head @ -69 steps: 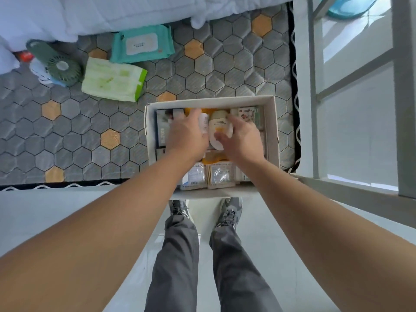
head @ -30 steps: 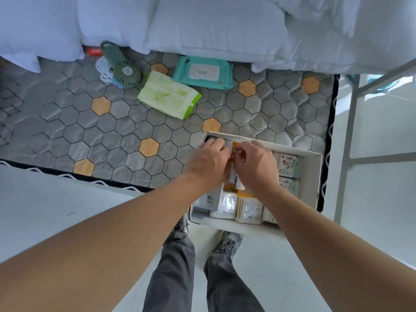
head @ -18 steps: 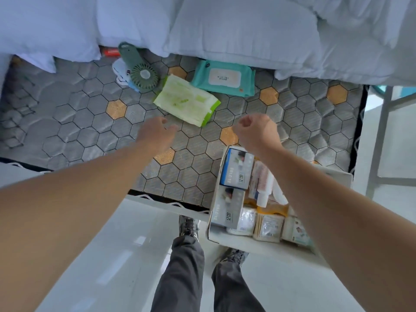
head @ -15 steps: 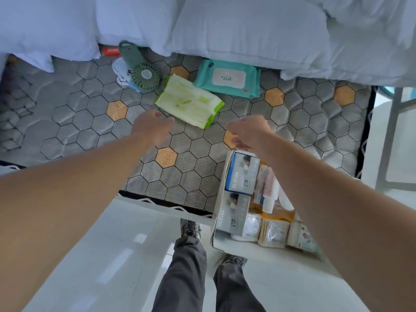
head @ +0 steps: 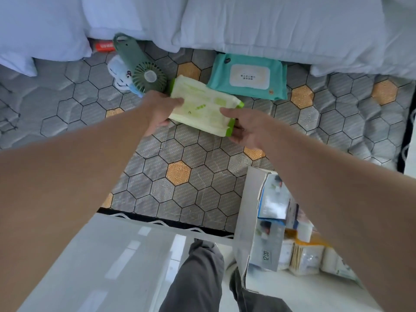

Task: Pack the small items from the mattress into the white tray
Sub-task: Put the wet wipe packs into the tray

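Note:
A pale green wipes pack [head: 202, 109] lies on the hexagon-patterned mattress [head: 180, 176]. My left hand [head: 161, 111] grips its left end, thumb on top. My right hand [head: 245, 127] holds its right end from below, fingers curled under the bright green edge. Behind it lie a teal wipes pack [head: 248, 76], a green handheld fan [head: 140, 66], a small white and blue item [head: 119, 75] under the fan, and a red item [head: 103, 46] half under the bedding. The white tray [head: 249, 212] sits at the mattress's near right edge, holding several boxes and packets, partly hidden by my right arm.
White pillows and bedding [head: 225, 21] cover the far side of the mattress. The white floor [head: 112, 266] and my grey trouser legs [head: 198, 278] are below the mattress edge. The tray overhangs that edge.
Both hands left the tray and reached forward across the mattress. They now close on the two ends of the pale green wipes pack.

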`<state>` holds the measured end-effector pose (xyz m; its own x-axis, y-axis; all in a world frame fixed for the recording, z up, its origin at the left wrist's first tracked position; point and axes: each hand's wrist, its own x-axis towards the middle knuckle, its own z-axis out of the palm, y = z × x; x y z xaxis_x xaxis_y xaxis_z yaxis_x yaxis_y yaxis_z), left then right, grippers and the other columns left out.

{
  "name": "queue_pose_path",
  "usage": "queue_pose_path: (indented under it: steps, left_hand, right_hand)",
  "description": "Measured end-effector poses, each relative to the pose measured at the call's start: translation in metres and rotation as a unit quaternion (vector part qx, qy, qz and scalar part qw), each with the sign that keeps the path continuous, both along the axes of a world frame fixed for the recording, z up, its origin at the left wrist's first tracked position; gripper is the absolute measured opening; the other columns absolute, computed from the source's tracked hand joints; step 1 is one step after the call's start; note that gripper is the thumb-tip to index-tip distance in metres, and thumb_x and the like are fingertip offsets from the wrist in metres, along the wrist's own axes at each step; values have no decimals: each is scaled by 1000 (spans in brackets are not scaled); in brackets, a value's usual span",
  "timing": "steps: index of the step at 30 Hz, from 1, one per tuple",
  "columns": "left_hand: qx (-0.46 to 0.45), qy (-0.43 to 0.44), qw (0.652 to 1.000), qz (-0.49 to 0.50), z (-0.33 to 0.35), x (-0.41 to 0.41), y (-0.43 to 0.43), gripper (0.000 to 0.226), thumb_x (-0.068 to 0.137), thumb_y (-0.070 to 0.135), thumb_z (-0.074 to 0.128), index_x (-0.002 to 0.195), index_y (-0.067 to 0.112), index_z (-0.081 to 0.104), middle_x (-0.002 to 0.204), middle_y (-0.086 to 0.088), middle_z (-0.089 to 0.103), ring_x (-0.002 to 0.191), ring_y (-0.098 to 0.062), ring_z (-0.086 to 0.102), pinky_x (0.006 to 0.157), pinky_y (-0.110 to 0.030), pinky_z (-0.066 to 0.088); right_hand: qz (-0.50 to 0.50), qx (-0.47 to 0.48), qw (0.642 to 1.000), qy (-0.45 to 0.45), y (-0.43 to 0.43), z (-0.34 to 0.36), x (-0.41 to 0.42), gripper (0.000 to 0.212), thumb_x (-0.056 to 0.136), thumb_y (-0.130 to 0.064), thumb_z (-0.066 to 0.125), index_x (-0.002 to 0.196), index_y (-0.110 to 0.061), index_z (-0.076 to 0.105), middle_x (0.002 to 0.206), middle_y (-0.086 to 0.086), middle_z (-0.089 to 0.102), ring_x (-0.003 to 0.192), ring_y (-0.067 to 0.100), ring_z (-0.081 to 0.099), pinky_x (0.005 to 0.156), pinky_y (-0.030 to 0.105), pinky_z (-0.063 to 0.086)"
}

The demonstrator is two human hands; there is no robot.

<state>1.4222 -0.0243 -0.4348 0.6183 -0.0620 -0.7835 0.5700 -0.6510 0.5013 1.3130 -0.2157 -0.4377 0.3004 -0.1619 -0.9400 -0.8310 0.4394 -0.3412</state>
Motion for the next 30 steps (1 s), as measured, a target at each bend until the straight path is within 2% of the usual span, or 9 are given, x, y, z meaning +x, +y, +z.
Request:
queue_pose_path:
  steps: [4,10,14,17,19,21,23,28,30]
  left_hand:
    - [-129,156,977,65,2,-6,8,39,88,14,73,124,11,61,124,-7,69,116,-25,64,87,-39,57]
    - [-207,183,961,20,15,-24,20,55,72,6,74,125,16,64,120,-3,74,110,-23,69,84,-37,56]
    - [-240,180,954,9,29,-32,14,58,73,-7,71,126,14,62,122,-5,73,113,-27,69,92,-45,57]
    - [-255,64,965,21,43,-44,-7,52,78,-21,66,122,7,63,123,-8,70,120,-29,64,92,-38,58]
    - [-232,-140,961,-63,51,-54,-18,47,75,-15,75,111,14,70,125,-7,65,127,-28,59,94,-35,57]
    - [-179,-373,890,-195,59,-65,-28,44,68,-4,85,106,16,75,134,-14,55,131,-29,51,103,-40,52]
    - [-178,-503,807,-253,68,-81,-36,36,68,-2,85,100,10,77,136,-24,50,127,-35,51,103,-32,49]
    - [-202,-600,707,-316,85,-118,-60,32,81,-11,74,109,4,77,141,-37,38,136,-34,40,107,-39,48]
    - [-176,-591,727,-303,87,-128,-67,46,82,-10,73,126,4,69,147,-34,34,140,-19,34,113,-25,38]
  right_hand:
    - [-17,14,1000,6,-4,3,-1,45,76,-12,86,116,-12,64,113,8,73,103,25,70,86,37,60]
    - [-3,76,997,-29,-18,18,-16,37,83,1,74,114,-15,65,119,9,72,110,31,68,90,48,58]
    - [-76,138,982,-101,-31,33,-32,59,77,11,65,126,-21,61,133,12,66,121,40,62,96,64,51]
    - [-162,164,963,-142,-39,49,-42,67,74,15,48,132,-15,58,141,19,57,130,48,53,100,76,40]
    - [-263,207,921,-200,-48,60,-52,51,76,7,42,119,-6,66,140,27,56,126,56,53,101,76,40]
    - [-337,245,877,-239,-57,73,-65,33,85,-12,51,110,-5,70,139,26,57,123,56,56,106,70,40]
    - [-319,222,889,-243,-63,83,-78,33,94,-31,61,117,-8,66,134,18,62,120,46,63,106,61,47]
    - [-247,157,925,-241,-69,97,-95,13,93,-2,64,105,-6,61,99,15,73,85,28,75,62,36,64]
    - [-249,154,920,-259,-75,100,-105,12,91,-1,65,102,-5,64,98,14,75,89,28,76,67,37,65]
